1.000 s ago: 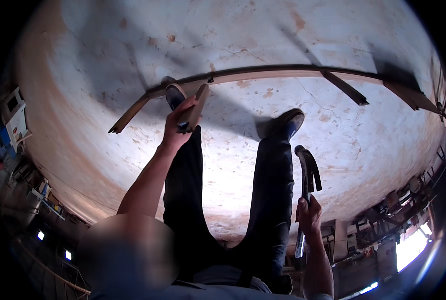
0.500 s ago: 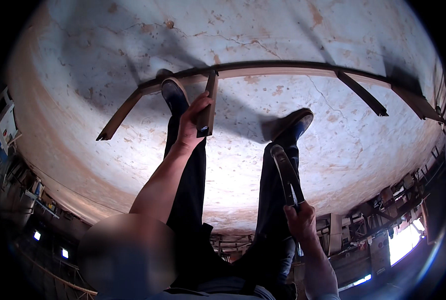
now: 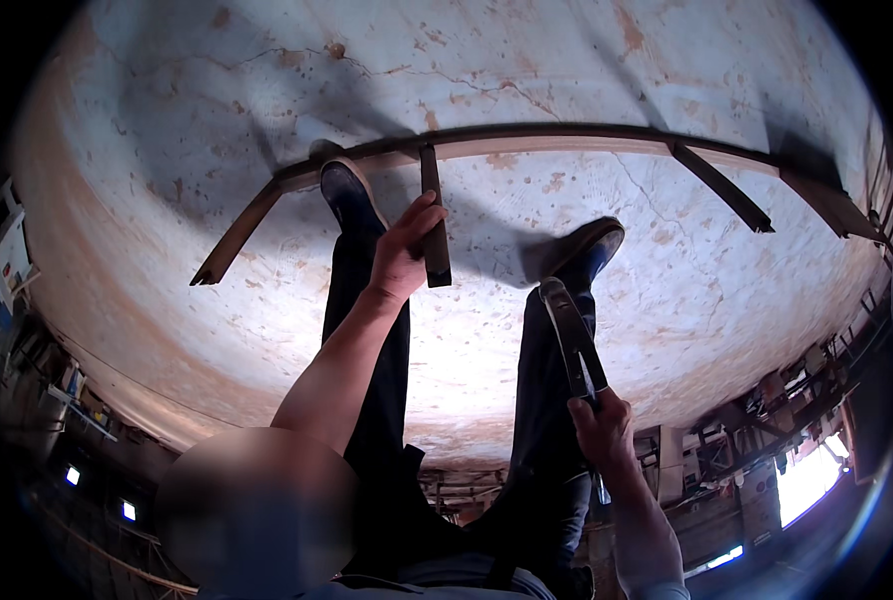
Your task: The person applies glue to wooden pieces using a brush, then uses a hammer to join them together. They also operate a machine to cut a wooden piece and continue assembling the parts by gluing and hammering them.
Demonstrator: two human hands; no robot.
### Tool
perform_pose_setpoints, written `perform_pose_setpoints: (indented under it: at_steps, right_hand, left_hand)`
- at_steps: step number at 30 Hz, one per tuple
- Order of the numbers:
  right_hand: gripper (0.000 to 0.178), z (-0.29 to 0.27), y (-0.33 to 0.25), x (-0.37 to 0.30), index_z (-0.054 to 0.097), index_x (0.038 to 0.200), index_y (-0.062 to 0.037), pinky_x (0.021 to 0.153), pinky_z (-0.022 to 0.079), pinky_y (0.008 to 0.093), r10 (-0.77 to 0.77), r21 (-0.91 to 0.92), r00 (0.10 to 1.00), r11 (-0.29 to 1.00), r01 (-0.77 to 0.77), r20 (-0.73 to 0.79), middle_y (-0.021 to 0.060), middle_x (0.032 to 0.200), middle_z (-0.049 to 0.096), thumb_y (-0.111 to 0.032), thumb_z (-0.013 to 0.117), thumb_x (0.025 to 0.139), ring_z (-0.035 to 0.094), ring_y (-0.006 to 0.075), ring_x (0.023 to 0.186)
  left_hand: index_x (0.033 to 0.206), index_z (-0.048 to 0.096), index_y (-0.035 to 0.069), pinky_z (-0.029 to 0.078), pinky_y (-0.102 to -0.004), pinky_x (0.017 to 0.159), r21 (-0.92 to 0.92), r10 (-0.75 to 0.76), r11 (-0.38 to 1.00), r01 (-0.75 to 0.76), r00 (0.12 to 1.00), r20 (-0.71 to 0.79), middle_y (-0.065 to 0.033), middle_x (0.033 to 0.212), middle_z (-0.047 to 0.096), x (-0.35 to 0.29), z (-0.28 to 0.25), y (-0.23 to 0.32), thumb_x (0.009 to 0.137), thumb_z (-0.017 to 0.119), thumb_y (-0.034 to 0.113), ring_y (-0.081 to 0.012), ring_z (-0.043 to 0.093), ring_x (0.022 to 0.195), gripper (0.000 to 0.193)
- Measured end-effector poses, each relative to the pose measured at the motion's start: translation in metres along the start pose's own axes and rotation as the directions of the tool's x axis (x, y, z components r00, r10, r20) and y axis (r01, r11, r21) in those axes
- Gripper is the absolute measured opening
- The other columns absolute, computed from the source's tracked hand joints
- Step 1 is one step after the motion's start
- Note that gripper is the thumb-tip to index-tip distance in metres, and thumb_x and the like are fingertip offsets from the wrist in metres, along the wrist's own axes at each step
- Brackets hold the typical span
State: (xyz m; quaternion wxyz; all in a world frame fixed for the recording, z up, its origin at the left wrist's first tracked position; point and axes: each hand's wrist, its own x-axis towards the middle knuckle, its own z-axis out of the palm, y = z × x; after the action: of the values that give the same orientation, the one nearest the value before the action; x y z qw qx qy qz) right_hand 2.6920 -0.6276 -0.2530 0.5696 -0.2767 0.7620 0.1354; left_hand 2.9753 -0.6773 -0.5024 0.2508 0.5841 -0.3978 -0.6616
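A long brown bar lies across the floor, with several short crosspieces joined to it and pointing back toward me. My left hand is wrapped round one short brown crosspiece, whose far end meets the long bar. In my right hand is a long dark metal tool with a rounded far end and a narrow gap near my fingers; its exact kind is unclear. The tool is held over my right leg, apart from the bar. My left shoe is at the long bar.
The pale floor is stained and cracked. My right shoe stands on it, short of the bar. Other crosspieces stick out at the left and right. Racks and clutter line the right side, with more stuff at the left.
My left hand has shifted slightly right and toward me, and the near end of the held crosspiece has swung the same way. The right hand and its tool have hardly moved.
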Motion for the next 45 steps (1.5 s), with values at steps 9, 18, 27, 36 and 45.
perform_pose_setpoints:
  at_steps: [9, 18, 27, 36, 45]
  right_hand:
    - [0.026, 0.000, -0.029, 0.022, 0.060, 0.091, -0.0042, 0.058, 0.050, 0.0403, -0.360, -0.013, 0.924, 0.931, 0.365, 0.132, 0.0156, 0.073, 0.063, -0.021, 0.075, 0.077, 0.065, 0.0346, 0.068]
    - [0.051, 0.037, -0.039, 0.080, 0.055, 0.076, -0.0060, 0.053, 0.049, 0.0404, -0.641, -0.122, 0.712, 0.713, 0.691, 0.285, 0.0092, 0.063, 0.056, -0.056, 0.067, 0.079, 0.061, 0.0324, 0.060]
    - [0.046, 0.039, -0.072, 0.087, 0.058, 0.080, -0.0078, 0.060, 0.052, 0.0405, -0.495, -0.318, 0.766, 0.709, 0.629, 0.410, 0.0090, 0.071, 0.064, -0.052, 0.069, 0.080, 0.065, 0.0307, 0.069]
    - [0.051, 0.034, -0.077, 0.093, 0.056, 0.079, -0.0078, 0.061, 0.053, 0.0399, -0.508, -0.369, 0.753, 0.663, 0.652, 0.418, 0.0102, 0.075, 0.064, -0.058, 0.062, 0.082, 0.067, 0.0284, 0.072]
    - [0.048, 0.036, -0.088, 0.094, 0.058, 0.079, -0.0090, 0.059, 0.053, 0.0392, -0.482, -0.402, 0.776, 0.669, 0.625, 0.406, 0.0080, 0.069, 0.062, -0.056, 0.065, 0.081, 0.065, 0.0294, 0.067]
  left_hand:
    - [0.121, 0.056, 0.001, 0.045, -0.0239, 0.082, -0.167, -0.004, 0.986, 0.026, 0.991, 0.132, -0.0037, 0.128, 0.048, 0.015, -0.031, 0.014, 0.093, 0.051, 0.004, -0.0106, 0.056, 0.091, 0.029]
    - [0.119, 0.058, 0.004, 0.045, -0.0238, 0.082, -0.119, -0.067, 0.989, 0.082, 0.991, 0.119, -0.0067, 0.127, 0.052, 0.020, -0.029, 0.017, 0.088, 0.055, 0.002, -0.0125, 0.056, 0.098, 0.031]
    - [0.115, 0.059, 0.012, 0.049, -0.0267, 0.088, 0.256, 0.114, 0.957, -0.134, 0.989, 0.092, -0.0146, 0.128, 0.057, 0.023, -0.033, 0.017, 0.074, 0.065, -0.006, -0.0285, 0.061, 0.111, 0.045]
    - [0.119, 0.056, 0.014, 0.049, -0.0291, 0.094, 0.413, 0.212, 0.869, -0.273, 0.959, 0.187, -0.0118, 0.129, 0.057, 0.033, -0.041, 0.008, 0.075, 0.063, -0.008, -0.0296, 0.058, 0.115, 0.049]
    - [0.120, 0.056, 0.016, 0.051, -0.0342, 0.092, 0.349, 0.225, 0.900, -0.261, 0.964, 0.139, -0.0142, 0.130, 0.056, 0.036, -0.041, 0.012, 0.076, 0.061, -0.007, -0.0328, 0.057, 0.116, 0.050]
